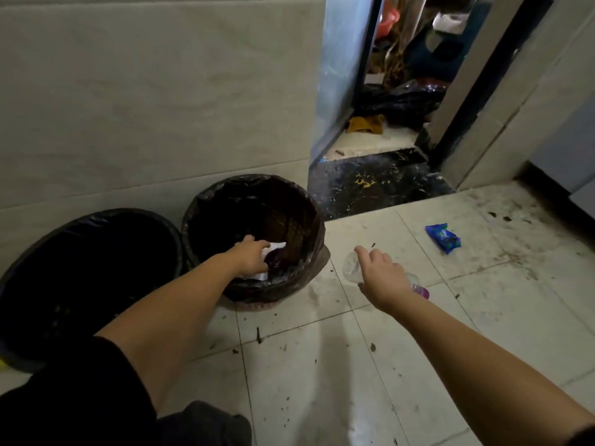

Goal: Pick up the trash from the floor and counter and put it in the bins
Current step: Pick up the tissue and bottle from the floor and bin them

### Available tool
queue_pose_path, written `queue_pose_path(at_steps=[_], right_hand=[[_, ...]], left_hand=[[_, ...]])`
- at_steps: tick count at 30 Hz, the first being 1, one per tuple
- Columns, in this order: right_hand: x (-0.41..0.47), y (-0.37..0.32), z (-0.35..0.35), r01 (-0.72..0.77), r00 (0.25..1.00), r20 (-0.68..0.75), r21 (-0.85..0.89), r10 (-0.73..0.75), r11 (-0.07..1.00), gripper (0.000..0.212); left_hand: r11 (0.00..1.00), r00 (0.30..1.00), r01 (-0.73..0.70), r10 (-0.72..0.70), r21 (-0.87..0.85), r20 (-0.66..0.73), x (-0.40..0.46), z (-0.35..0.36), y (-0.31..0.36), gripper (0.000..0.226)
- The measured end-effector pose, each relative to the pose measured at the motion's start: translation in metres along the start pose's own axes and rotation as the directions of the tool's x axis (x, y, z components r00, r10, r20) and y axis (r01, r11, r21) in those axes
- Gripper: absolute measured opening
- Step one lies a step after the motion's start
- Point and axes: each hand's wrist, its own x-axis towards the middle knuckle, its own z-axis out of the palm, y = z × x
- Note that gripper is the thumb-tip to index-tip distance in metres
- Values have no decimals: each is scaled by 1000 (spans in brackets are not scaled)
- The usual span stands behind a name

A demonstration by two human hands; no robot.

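Trash in the left hand (249, 257), a crumpled white-and-purple wrapper (273, 252), hangs over the brown-lined bin (309, 220), grip closed on it. Beside it stands a black-lined bin (154, 220). The right hand (383, 275) hovers, fingers loosely spread, above a clear plastic bottle (351, 267) on the floor (322, 381); a blue packet (443, 238) lies farther off.

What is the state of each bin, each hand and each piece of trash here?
Left bin: open, lined with a black bag.
Right bin: open, lined.
Left hand: over the right bin, grip shut on white paper.
Right hand: open, reaching down.
Clear bottle: lying on the floor.
Blue wrapper: lying on the floor.
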Motion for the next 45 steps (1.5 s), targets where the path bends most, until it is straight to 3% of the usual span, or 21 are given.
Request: queue_pose_path(at_steps=[3,6,9,12,16,18,20,23,29,34,37,41,45], right_hand=[[6,-11,-22,51,997,-65,-21,-52,999,75],[14,-32,-62,103,975,-193,-66,-114,992,79],[20,-71,-109,194,926,-314,-84,-211,977,79],[19,-132,-147,375,834,-411,-70,-369,924,71],[8,-234,-166,683,661,-525,125,-536,719,69],[1,-284,-160,779,606,-536,253,-588,573,72],[0,-329,-141,833,550,-465,254,-693,491,75],[12,-383,-91,878,478,-246,150,-843,454,79],[55,-437,17,813,543,125,170,-830,557,80],[66,-457,66,847,500,343,-3,-795,531,79],[65,-463,78,811,487,466,74,-739,581,86],[63,-453,61,733,540,424,187,-727,654,93],[66,-416,7,742,584,227,240,-779,626,81]], left_hand=[[995,968,-33,8,-96,-251,-28,-15,-5,51],[995,870,-47,-3,-89,-494,-68,-28,-20,44],[993,770,-5,-70,-115,-635,-117,-26,-46,46],[983,727,89,-174,-159,-664,-160,0,-80,50],[968,864,239,-247,-74,-439,-186,48,-120,44],[968,851,238,-166,85,-498,-190,67,-134,41],[930,820,279,-100,241,-563,-189,81,-147,36],[909,742,288,-12,302,-670,-180,93,-157,39],[961,627,153,87,232,-774,-174,93,-164,40],[959,629,95,149,266,-763,-177,92,-167,40],[945,666,96,171,311,-726,-177,97,-169,32],[964,723,100,101,248,-683,-179,97,-169,39],[962,790,116,62,247,-610,-178,88,-168,40]])
